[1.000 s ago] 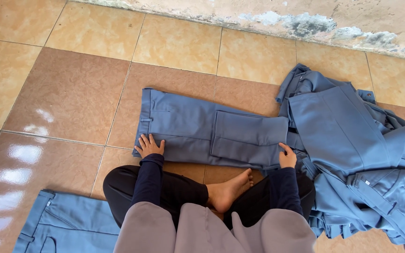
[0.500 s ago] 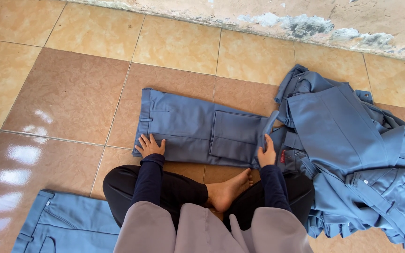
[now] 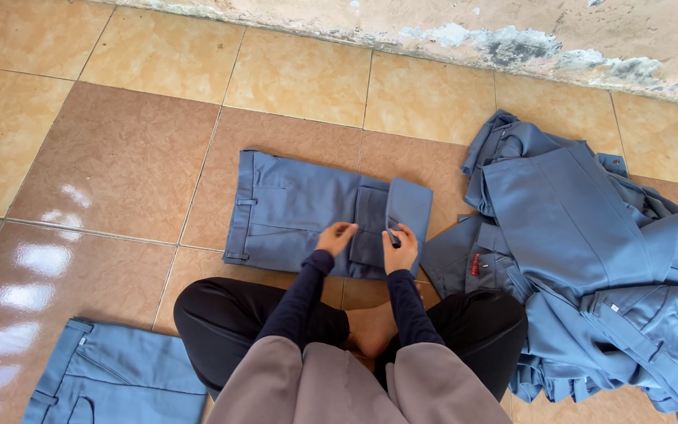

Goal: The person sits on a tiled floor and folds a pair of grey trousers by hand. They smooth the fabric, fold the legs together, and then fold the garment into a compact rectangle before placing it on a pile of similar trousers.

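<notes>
A pair of grey-blue trousers (image 3: 292,208) lies folded on the tiled floor in front of me, waistband to the left. Its right end is turned over on itself into a raised fold (image 3: 406,206). My right hand (image 3: 400,250) grips the near edge of that fold. My left hand (image 3: 336,238) rests fingers-down on the cloth just left of it, at the near edge of the trousers. I sit cross-legged with dark sleeves and dark trouser legs, one bare foot (image 3: 372,330) showing between my knees.
A heap of the same grey-blue garments (image 3: 590,259) lies to the right, reaching the near right corner. Another folded blue piece (image 3: 111,377) lies at the near left. A stained wall base (image 3: 512,39) runs along the far side.
My right hand has carried the trousers' right end leftward, folding it over. My left hand has slid from the waistband end to the middle, close to the right hand.
</notes>
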